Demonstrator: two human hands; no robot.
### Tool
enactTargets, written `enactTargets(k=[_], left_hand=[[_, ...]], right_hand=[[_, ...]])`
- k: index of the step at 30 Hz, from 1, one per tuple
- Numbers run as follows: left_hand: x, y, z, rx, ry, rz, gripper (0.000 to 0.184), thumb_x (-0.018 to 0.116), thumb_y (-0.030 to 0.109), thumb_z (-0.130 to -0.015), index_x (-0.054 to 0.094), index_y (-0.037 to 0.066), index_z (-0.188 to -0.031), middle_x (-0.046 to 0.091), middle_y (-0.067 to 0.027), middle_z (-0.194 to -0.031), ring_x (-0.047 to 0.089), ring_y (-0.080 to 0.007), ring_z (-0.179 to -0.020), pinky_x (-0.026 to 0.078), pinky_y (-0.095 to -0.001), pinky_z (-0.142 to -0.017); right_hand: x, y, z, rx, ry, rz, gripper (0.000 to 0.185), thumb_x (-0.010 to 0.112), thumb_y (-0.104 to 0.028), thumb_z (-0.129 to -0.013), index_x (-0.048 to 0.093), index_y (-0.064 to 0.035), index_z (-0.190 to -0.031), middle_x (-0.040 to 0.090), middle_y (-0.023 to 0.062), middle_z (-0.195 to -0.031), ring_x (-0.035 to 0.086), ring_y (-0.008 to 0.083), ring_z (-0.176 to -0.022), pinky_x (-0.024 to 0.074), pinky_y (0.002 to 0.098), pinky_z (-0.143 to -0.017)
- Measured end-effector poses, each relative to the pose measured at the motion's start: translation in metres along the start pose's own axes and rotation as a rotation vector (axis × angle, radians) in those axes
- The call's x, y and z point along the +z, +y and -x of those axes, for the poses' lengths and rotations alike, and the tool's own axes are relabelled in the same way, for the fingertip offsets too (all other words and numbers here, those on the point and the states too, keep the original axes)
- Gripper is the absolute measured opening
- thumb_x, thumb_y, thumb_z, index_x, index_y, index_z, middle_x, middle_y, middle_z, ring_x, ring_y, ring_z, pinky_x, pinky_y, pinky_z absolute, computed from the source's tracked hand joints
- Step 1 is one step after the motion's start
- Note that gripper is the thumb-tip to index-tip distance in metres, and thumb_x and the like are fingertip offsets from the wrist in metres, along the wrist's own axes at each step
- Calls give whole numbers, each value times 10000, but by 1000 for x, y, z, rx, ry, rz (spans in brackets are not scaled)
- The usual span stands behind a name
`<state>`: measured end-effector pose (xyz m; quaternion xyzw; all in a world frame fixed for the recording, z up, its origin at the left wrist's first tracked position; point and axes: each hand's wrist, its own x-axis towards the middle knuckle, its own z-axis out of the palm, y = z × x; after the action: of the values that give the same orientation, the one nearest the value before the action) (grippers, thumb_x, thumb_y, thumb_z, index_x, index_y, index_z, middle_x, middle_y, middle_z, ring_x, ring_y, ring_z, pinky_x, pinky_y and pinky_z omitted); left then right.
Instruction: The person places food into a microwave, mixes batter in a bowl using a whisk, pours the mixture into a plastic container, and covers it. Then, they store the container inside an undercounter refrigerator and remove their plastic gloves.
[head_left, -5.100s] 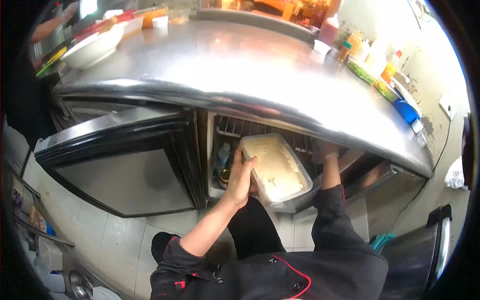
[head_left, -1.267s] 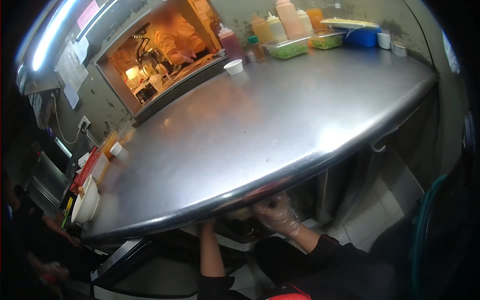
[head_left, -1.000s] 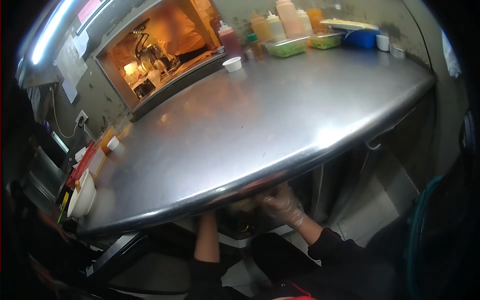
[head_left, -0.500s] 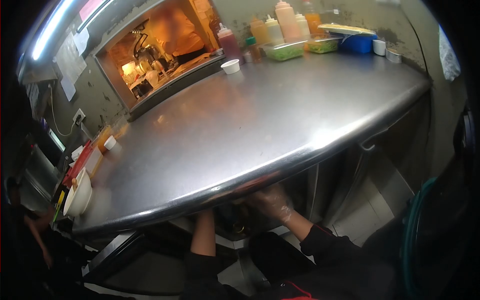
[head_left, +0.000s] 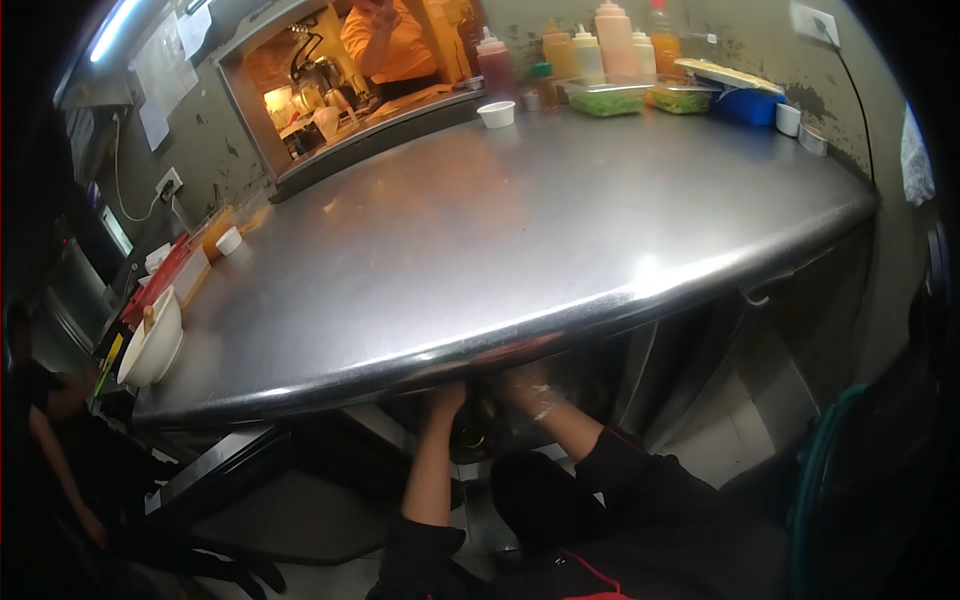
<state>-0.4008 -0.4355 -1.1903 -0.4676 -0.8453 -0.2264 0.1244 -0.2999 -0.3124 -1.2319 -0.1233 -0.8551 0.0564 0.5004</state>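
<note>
Both of my hands reach beneath the front edge of a steel counter [head_left: 430, 270]. My left hand [head_left: 447, 396] shows only its wrist and back under the rim; its fingers are hidden. To its right, my right hand [head_left: 528, 390] wears a clear plastic glove, and its fingers are lost in the dark under the counter. Between the two wrists is a dark, shadowed space with a small golden glint; what lies there I cannot make out. Whether either hand holds anything is hidden.
At the back stand several squeeze bottles [head_left: 615, 40], lidded trays of greens [head_left: 605, 100], a blue container [head_left: 750, 106] and a white cup [head_left: 497, 114]. A white bowl [head_left: 152, 340] sits at the left end. A person [head_left: 390, 45] stands beyond the pass-through window; another person's arm [head_left: 60, 470] is at lower left.
My view has tilted and shifted, so the far items sit further right. Both hands stay under the counter edge, and less of the right hand shows. The person in the window has raised a hand.
</note>
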Motion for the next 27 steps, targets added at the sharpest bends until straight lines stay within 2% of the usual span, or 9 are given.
enactTargets(k=[3, 6, 9, 13, 14, 17, 22, 24, 27], left_hand=[[0, -7, 2, 0, 174, -57, 263, 507, 247, -935, 683, 74, -1025, 669, -171, -1057, 617, -376, -1007, 455, -479, -920], [-77, 43, 12, -29, 164, 210, 231, 581, 207, -907, 666, 68, -1071, 650, -178, -1095, 597, -375, -1063, 441, -469, -944], [-57, 30, 13, 41, 269, 344, 246, 592, 199, -904, 648, 54, -1095, 622, -201, -1133, 573, -389, -1106, 434, -461, -955], [-37, 20, 17, -91, 110, 386, 454, 639, 320, -907, 562, 4, -1223, 624, -228, -1157, 587, -380, -1116, 443, -447, -958], [-66, 40, 15, -247, -124, 408, 468, 667, 313, -887, 562, 3, -1220, 629, -228, -1151, 602, -369, -1083, 456, -433, -934], [-35, 19, 18, 8, 178, 387, 481, 646, 366, -899, 600, -27, -1172, 589, -263, -1204, 546, -413, -1147, 417, -467, -986], [-45, 32, 25, -150, 244, 384, 551, 705, 341, -863, 542, -30, -1236, 571, -268, -1194, 501, -443, -1172, 413, -477, -984], [-42, 31, 30, 21, 499, 492, 553, 734, 293, -842, 527, -42, -1230, 506, -281, -1207, 510, -466, -1089, 422, -497, -944], [-76, 39, 59, 88, 661, 549, 446, 738, 169, -816, 580, 8, -1201, 512, -210, -1233, 574, -354, -1069, 514, -411, -852]], right_hand=[[11, -7, -1, -48, 212, 113, 319, 668, -243, -849, 621, -140, -1147, 612, 143, -1028, 592, 330, -943, 466, 494, -858], [-12, -10, -15, 117, 42, -169, 273, 669, -227, -854, 634, -125, -1104, 623, 143, -999, 603, 311, -929, 471, 458, -859], [-65, -17, -44, 278, -210, -434, 364, 633, -338, -880, 626, -43, -1093, 626, 182, -1006, 594, 342, -980, 476, 456, -864], [-97, -18, -28, 213, -143, -382, 320, 665, -303, -865, 620, -47, -1052, 616, 197, -1007, 584, 367, -979, 463, 480, -860], [-117, -22, -22, 266, -194, -295, 331, 682, -292, -852, 619, -46, -1065, 611, 207, -1028, 577, 378, -1001, 460, 484, -872], [-147, -16, -26, 159, 124, -13, 375, 740, -191, -781, 611, -37, -1098, 541, 243, -1180, 519, 432, -1086, 440, 516, -916], [-168, 0, -2, 204, 229, 210, 338, 724, -62, -726, 619, -58, -1047, 561, 190, -1092, 558, 382, -996, 461, 479, -853], [-178, -12, -9, 203, 263, 162, 268, 704, -7, -717, 629, -70, -966, 581, 135, -1012, 583, 346, -924, 473, 442, -775], [-179, -18, -5, 92, 212, 52, 248, 711, -2, -707, 639, -69, -935, 583, 137, -967, 591, 340, -882, 479, 435, -743]])
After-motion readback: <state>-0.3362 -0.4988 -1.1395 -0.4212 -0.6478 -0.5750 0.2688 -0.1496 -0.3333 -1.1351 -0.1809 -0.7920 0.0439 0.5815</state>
